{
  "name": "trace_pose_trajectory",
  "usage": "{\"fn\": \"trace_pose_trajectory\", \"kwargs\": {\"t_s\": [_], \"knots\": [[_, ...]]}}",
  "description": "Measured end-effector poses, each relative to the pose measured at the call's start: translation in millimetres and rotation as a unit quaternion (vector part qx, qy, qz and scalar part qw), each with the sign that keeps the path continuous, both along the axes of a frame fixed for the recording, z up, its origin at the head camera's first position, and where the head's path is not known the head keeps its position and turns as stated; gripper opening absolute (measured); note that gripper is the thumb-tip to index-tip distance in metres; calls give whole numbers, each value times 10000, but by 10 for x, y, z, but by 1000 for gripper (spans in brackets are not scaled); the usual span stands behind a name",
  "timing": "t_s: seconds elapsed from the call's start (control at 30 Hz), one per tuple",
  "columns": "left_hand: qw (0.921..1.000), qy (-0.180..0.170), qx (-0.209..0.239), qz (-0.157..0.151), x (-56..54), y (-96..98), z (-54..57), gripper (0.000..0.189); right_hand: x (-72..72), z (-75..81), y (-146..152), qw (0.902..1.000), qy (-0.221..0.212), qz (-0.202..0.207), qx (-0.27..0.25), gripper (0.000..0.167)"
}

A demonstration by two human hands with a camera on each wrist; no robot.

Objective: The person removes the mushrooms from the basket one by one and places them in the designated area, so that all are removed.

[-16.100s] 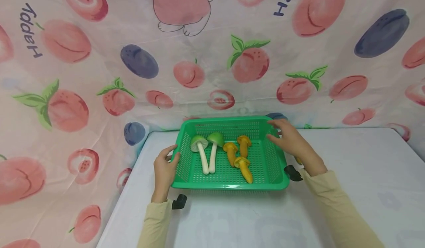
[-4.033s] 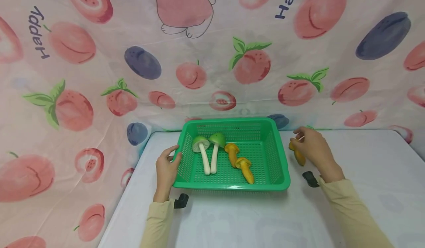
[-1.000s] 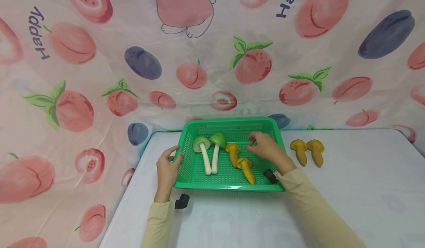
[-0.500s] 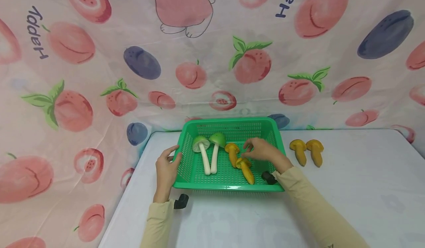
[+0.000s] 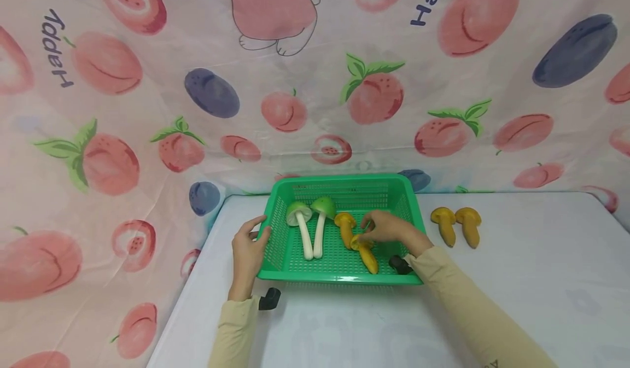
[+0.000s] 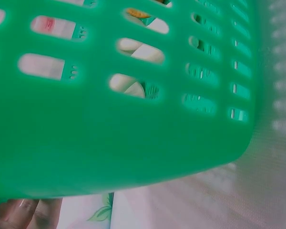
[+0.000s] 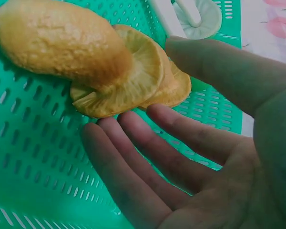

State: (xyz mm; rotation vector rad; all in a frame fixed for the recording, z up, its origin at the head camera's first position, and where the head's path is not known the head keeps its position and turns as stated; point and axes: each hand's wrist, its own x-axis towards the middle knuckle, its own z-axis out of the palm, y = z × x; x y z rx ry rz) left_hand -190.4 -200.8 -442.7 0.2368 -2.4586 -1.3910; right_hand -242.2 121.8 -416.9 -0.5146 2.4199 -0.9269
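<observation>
My left hand (image 5: 248, 250) holds the left rim of a green plastic basket (image 5: 339, 278), thumb and fingers bent at its edge. In the left wrist view its fingers (image 6: 45, 212) show beside the basket wall (image 6: 86, 143). My right hand (image 5: 389, 228) is inside the basket, over the nearer yellow mushroom (image 5: 367, 258). The right wrist view has the thumb and spread fingers (image 7: 167, 162) around that mushroom's cap (image 7: 133, 90), with a gap between thumb and cap. Another yellow mushroom (image 5: 346, 231) lies just left of it.
Two green-capped mushrooms with long white stems (image 5: 304, 237) lie in the basket's left half. On the white table (image 5: 531, 280), right of the basket, two yellow mushrooms (image 5: 445, 228) lie side by side. A fruit-patterned cloth (image 5: 305, 78) hangs behind.
Two yellow mushrooms now lie on the table right of the basket; one was inside it at first. Over the last second my right hand moved down and left to the nearer mushroom. The left hand stayed.
</observation>
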Motion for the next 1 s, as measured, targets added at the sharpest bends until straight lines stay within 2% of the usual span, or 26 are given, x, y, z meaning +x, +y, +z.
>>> {"fn": "trace_pose_trajectory", "kwargs": {"t_s": [0.13,0.53,1.0], "knots": [[10000,9,-9,13,2,5,3,33,-13,-31,0,9999,-67,104,102,45],[10000,-28,34,10,7,8,-13,33,-5,-64,-80,9966,91,333,745,47],[10000,-2,-67,18,-9,10,-11,33,-10,-76,-111,9968,6,384,701,45]]}}
